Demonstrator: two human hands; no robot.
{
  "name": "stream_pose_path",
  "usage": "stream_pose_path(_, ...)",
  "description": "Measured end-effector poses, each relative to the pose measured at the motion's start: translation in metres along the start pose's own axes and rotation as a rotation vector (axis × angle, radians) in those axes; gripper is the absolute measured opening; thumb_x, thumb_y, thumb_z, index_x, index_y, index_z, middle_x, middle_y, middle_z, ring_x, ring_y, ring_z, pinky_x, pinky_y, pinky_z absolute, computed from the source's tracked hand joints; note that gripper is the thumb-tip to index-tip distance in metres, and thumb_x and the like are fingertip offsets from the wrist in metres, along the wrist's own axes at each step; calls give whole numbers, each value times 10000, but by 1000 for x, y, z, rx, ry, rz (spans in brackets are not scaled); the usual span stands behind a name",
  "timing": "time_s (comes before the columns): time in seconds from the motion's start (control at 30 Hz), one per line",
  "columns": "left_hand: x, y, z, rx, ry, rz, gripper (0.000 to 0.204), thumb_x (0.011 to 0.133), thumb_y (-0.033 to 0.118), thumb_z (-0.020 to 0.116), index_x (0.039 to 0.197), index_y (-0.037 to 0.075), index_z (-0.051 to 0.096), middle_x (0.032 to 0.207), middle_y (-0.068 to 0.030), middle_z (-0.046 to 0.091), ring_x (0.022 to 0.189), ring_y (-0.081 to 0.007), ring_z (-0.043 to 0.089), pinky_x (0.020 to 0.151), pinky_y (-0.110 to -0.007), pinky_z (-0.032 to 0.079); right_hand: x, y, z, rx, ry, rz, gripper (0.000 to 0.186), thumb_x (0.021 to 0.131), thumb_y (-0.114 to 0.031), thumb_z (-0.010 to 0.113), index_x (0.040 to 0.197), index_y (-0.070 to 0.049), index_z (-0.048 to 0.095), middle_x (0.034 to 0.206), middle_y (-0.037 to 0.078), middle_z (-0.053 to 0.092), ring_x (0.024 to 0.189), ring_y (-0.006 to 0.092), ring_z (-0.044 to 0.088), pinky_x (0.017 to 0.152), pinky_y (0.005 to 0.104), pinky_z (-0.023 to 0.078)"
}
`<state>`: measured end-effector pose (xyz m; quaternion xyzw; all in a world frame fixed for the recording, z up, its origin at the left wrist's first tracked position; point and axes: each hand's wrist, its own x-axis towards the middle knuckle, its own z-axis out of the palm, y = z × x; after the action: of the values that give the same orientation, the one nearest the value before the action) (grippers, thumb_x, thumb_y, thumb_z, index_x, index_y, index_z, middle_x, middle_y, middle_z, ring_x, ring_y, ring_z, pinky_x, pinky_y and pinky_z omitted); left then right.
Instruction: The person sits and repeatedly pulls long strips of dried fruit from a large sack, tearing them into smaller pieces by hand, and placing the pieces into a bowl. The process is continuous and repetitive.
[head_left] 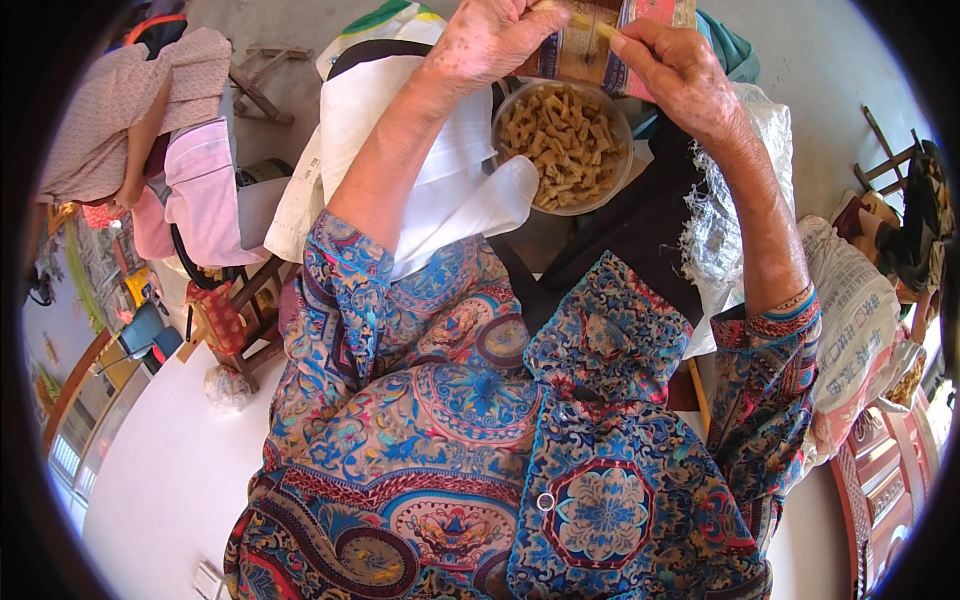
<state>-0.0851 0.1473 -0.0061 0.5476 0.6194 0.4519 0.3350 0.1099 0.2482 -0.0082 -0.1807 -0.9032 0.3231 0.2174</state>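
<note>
Both hands are up at the top of the view, and a thin yellow strip goes across from one to the other. The left hand pinches one end, though the top edge cuts off some of its fingers. The right hand pinches the other end between thumb and finger. The strip is over a striped thing with brown, gold and purple bands; I cannot tell if it is cloth or board. Just below that is a round see-through bowl, full of short yellow-brown pieces. A white cloth lies beside the bowl, under the left arm. Near the right arm is a crinkly silver-white plastic sheet, and farther right is a big pale sack. Next to it, lower down, is a brown wooden chair. Over on the left, well apart, another person in pink trousers sits bent forward.
</note>
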Motion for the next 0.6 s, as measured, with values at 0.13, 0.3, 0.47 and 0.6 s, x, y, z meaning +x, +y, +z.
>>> stream_pose_path(0.13, -17, -9, -10, -201, -26, -148, 188, 895, 181, 557, 903, 3, 617, 650, 42, 485, 574, -31, 403, 513, -195, 341, -28, -11, -15, 19, -142, 332, 233, 867, -204, 581, 818, 23, 609, 574, 114, 537, 496, 193, 527, 503, 311, 441)
stream_pose_path(0.3, -46, 8, 9, -591, -154, -404, 361, 944, 338, 411, 1005, 38, 602, 621, 44, 414, 517, -43, 287, 469, -188, 221, -60, -29, -6, 237, -170, 352, 258, 869, -221, 580, 882, 36, 600, 597, 137, 534, 514, 201, 508, 501, 338, 414)
stream_pose_path(0.47, -51, 8, 25, -682, -268, -419, 368, 927, 289, 392, 975, 1, 616, 664, -2, 510, 536, -53, 356, 491, -193, 285, -77, -31, 4, 118, -285, 308, 409, 846, -296, 596, 1082, 37, 560, 838, 197, 624, 791, 359, 615, 695, 382, 492)
stream_pose_path(0.6, -50, -1, 33, -649, -338, -357, 337, 896, 267, 429, 968, -6, 614, 726, -20, 558, 597, -60, 436, 533, -195, 333, -80, -37, 10, 256, -145, 325, 396, 836, -256, 641, 1070, 54, 564, 839, 154, 645, 766, 262, 635, 684, 335, 501)
